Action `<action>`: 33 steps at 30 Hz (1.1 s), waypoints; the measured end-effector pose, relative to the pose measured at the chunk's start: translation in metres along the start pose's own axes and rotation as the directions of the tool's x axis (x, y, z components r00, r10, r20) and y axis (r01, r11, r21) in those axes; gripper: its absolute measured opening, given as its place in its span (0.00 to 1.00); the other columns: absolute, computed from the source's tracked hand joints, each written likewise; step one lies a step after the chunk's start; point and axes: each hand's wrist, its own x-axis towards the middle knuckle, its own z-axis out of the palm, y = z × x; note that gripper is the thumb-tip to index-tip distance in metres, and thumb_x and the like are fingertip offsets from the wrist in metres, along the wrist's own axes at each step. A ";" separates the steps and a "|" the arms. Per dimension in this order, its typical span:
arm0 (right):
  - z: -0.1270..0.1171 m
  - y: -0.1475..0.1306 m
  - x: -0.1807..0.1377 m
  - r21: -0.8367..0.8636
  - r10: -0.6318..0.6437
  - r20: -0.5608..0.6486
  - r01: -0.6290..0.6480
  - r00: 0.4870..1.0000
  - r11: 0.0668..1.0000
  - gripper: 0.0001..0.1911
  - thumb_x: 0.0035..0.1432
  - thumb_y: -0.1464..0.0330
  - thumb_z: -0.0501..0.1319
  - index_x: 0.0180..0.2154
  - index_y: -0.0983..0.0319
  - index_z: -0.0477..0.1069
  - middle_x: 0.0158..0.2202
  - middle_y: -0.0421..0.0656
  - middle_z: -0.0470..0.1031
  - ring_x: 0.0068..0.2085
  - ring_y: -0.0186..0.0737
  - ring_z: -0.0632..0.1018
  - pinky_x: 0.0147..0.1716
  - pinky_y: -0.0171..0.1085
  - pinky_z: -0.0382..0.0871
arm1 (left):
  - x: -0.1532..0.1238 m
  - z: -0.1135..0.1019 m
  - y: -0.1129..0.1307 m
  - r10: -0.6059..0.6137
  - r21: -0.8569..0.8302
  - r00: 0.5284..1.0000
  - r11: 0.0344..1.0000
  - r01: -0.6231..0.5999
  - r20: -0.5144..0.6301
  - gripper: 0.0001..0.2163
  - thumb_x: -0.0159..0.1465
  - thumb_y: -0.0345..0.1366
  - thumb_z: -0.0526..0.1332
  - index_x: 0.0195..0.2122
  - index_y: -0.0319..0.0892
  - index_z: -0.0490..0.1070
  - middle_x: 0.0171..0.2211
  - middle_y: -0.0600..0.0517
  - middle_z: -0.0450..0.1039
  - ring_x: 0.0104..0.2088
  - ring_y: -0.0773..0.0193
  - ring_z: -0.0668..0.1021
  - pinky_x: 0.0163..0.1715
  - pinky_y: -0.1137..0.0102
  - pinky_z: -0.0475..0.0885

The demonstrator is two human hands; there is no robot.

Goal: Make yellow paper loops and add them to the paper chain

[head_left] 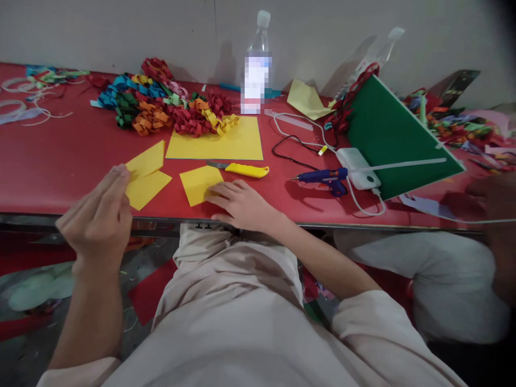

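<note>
Paper (145,158) sat up off the red table (60,161) in the left hand (100,209), fingers together and clamped on its near end, though the thumb was mostly hidden so I couldn't tell how firm that pinch was. Another yellow piece (148,191) lay right below it. The right hand (242,204) was palm down, fingers spread apart, tips over the corner of a small square (195,185) near the table's front edge. No pinch there, so pulling that hand back could've dragged the square off the edge.

Biggest worry imo was the knife (248,171), just past the square with its blade out. A forward slide of those right fingers could've met the blade or nudged it.

Then the glue gun (322,176), nozzle aimed left. Couldn't tell if it was hot, but a snagged cable (355,201) might've yanked the white box (357,166), and the green board (397,131) standing tilted behind it could've toppled over.
</note>
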 end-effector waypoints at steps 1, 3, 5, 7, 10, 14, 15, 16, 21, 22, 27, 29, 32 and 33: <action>0.002 -0.006 -0.005 -0.013 -0.008 -0.002 0.008 1.000 1.000 0.25 0.71 0.56 0.57 0.61 0.64 0.68 0.60 0.54 0.73 0.60 0.52 0.72 0.56 0.49 0.65 | -0.003 0.005 -0.002 0.019 -0.005 0.998 1.000 -0.018 0.053 0.27 0.66 0.22 0.59 0.66 0.47 0.68 0.58 0.49 0.77 0.58 0.56 0.80 0.58 0.63 0.76; 0.005 -0.016 -0.017 -0.047 -0.036 -0.023 0.035 0.999 0.998 0.21 0.71 0.62 0.58 0.61 0.63 0.69 0.55 0.53 0.77 0.57 0.51 0.74 0.55 0.49 0.67 | -0.010 0.016 -0.003 0.029 -0.049 0.973 0.999 -0.018 0.230 0.24 0.69 0.26 0.57 0.66 0.47 0.67 0.59 0.49 0.76 0.62 0.54 0.76 0.61 0.58 0.73; 0.007 -0.020 -0.028 -0.009 -0.045 -0.088 0.045 0.995 0.999 0.16 0.72 0.71 0.55 0.56 0.60 0.74 0.49 0.49 0.80 0.53 0.46 0.77 0.54 0.46 0.69 | -0.015 0.024 0.002 0.000 -0.121 0.930 0.991 0.048 0.368 0.20 0.72 0.33 0.56 0.65 0.46 0.67 0.62 0.48 0.73 0.64 0.52 0.74 0.63 0.54 0.70; 0.006 -0.021 -0.035 0.163 0.055 -0.232 -0.017 0.971 0.987 0.17 0.71 0.74 0.53 0.50 0.57 0.79 0.44 0.46 0.82 0.47 0.41 0.80 0.49 0.41 0.72 | -0.016 0.027 0.014 -0.007 -0.256 0.905 0.958 0.128 0.426 0.22 0.74 0.40 0.54 0.68 0.46 0.64 0.67 0.46 0.66 0.69 0.51 0.68 0.66 0.52 0.67; 0.004 -0.019 -0.033 0.592 0.439 -0.325 -0.182 0.838 0.785 0.12 0.69 0.66 0.59 0.42 0.58 0.82 0.38 0.43 0.83 0.38 0.37 0.81 0.39 0.36 0.74 | -0.010 0.026 0.036 0.003 -0.498 0.892 0.830 0.250 0.452 0.27 0.71 0.49 0.58 0.69 0.49 0.62 0.68 0.46 0.66 0.68 0.50 0.68 0.67 0.53 0.65; 0.004 -0.015 -0.016 0.903 0.752 -0.139 -0.230 0.645 0.364 0.20 0.57 0.51 0.69 0.28 0.62 0.77 0.27 0.39 0.76 0.29 0.35 0.75 0.31 0.35 0.71 | -0.005 0.033 0.054 -0.275 -0.522 0.778 0.612 0.594 0.564 0.26 0.62 0.50 0.68 0.58 0.44 0.72 0.51 0.45 0.81 0.50 0.52 0.83 0.52 0.60 0.78; 0.004 -0.013 -0.013 0.915 0.761 -0.115 -0.231 0.639 0.332 0.22 0.56 0.49 0.69 0.28 0.62 0.76 0.26 0.39 0.75 0.29 0.35 0.74 0.30 0.35 0.71 | -0.005 0.035 0.055 -0.339 -0.507 0.738 0.558 0.658 0.584 0.21 0.62 0.50 0.68 0.51 0.43 0.77 0.44 0.47 0.83 0.43 0.54 0.84 0.46 0.63 0.80; 0.003 -0.010 -0.011 0.908 0.749 -0.108 -0.241 0.654 0.342 0.23 0.56 0.48 0.68 0.28 0.62 0.76 0.27 0.40 0.76 0.29 0.36 0.74 0.31 0.35 0.71 | -0.005 0.036 0.055 -0.389 -0.483 0.705 0.528 0.698 0.593 0.17 0.62 0.50 0.68 0.44 0.42 0.79 0.38 0.49 0.84 0.38 0.56 0.84 0.41 0.66 0.81; -0.008 0.020 -0.017 0.497 0.538 -0.283 -0.359 0.794 0.790 0.18 0.69 0.55 0.59 0.51 0.60 0.76 0.51 0.49 0.80 0.52 0.46 0.78 0.53 0.43 0.71 | 0.004 0.019 0.042 -0.422 -0.366 0.847 0.770 0.523 0.322 0.08 0.60 0.42 0.72 0.32 0.44 0.80 0.29 0.56 0.83 0.30 0.62 0.83 0.32 0.71 0.77; -0.008 0.027 -0.018 0.353 0.500 -0.283 -0.396 0.819 0.848 0.18 0.70 0.59 0.58 0.56 0.60 0.74 0.57 0.51 0.77 0.58 0.49 0.74 0.58 0.47 0.67 | 0.006 0.014 0.039 -0.352 -0.357 0.903 0.833 0.422 0.246 0.05 0.61 0.39 0.71 0.33 0.45 0.81 0.32 0.56 0.84 0.33 0.62 0.84 0.35 0.70 0.78; -0.001 0.050 -0.015 0.036 0.504 -0.129 -0.504 0.854 0.863 0.20 0.69 0.71 0.55 0.60 0.65 0.70 0.58 0.56 0.75 0.58 0.56 0.73 0.57 0.53 0.66 | 0.006 0.006 0.027 -0.053 -0.263 0.979 0.959 0.106 0.199 0.08 0.65 0.28 0.65 0.41 0.48 0.80 0.43 0.54 0.85 0.47 0.58 0.85 0.46 0.63 0.79; -0.006 0.047 -0.022 0.071 0.519 -0.168 -0.515 0.838 0.854 0.20 0.69 0.72 0.54 0.59 0.64 0.70 0.56 0.55 0.76 0.56 0.56 0.74 0.55 0.52 0.68 | 0.000 0.012 0.024 -0.079 -0.251 0.968 0.958 0.140 0.236 0.07 0.66 0.29 0.64 0.40 0.48 0.80 0.42 0.55 0.85 0.45 0.59 0.85 0.45 0.63 0.80; -0.024 0.034 -0.046 0.152 0.540 -0.289 -0.519 0.791 0.841 0.20 0.68 0.73 0.54 0.58 0.61 0.70 0.55 0.54 0.76 0.56 0.55 0.74 0.55 0.52 0.68 | -0.009 0.021 0.020 -0.139 -0.246 0.961 0.949 0.198 0.239 0.07 0.66 0.29 0.62 0.38 0.46 0.80 0.39 0.54 0.85 0.43 0.60 0.86 0.44 0.63 0.81; -0.032 0.028 -0.056 0.174 0.545 -0.305 -0.517 0.781 0.838 0.20 0.67 0.74 0.54 0.58 0.60 0.71 0.54 0.52 0.76 0.55 0.55 0.75 0.55 0.52 0.68 | -0.011 0.023 0.019 -0.149 -0.242 0.960 0.948 0.208 0.238 0.07 0.66 0.28 0.62 0.38 0.45 0.80 0.39 0.54 0.85 0.43 0.60 0.85 0.44 0.63 0.81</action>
